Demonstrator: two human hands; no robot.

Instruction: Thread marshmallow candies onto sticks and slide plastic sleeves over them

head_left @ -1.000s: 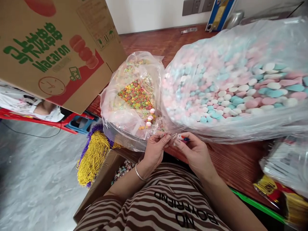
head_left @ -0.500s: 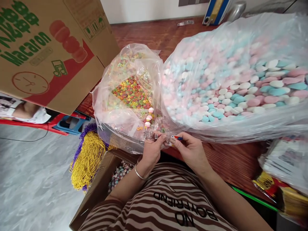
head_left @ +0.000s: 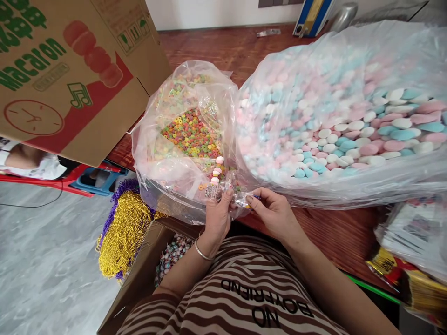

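Note:
My left hand (head_left: pixel 217 216) and my right hand (head_left: pixel 274 214) meet at the table's front edge, both pinching a small clear packet (head_left: pixel 228 195) with a printed label and a red-and-blue bit inside. A silver bangle sits on my left wrist. Just beyond my fingers stands an open plastic bag of small colourful ring candies (head_left: pixel 191 135) with a few pink-and-white pieces near its front. To its right lies a big clear bag of pink, blue and white round candies (head_left: pixel 342 125).
A "Macaron" cardboard box (head_left: pixel 70 74) leans at upper left. Gold and purple bead strings (head_left: pixel 122 232) hang by an open carton of wrapped sweets (head_left: pixel 171 258) below the wooden table (head_left: pixel 335 237). Packaged goods (head_left: pixel 412 251) lie at right. Grey floor at left.
The view shifted slightly down and left. My hands drew closer together on the small packet, and its labelled end now shows at my left fingertips.

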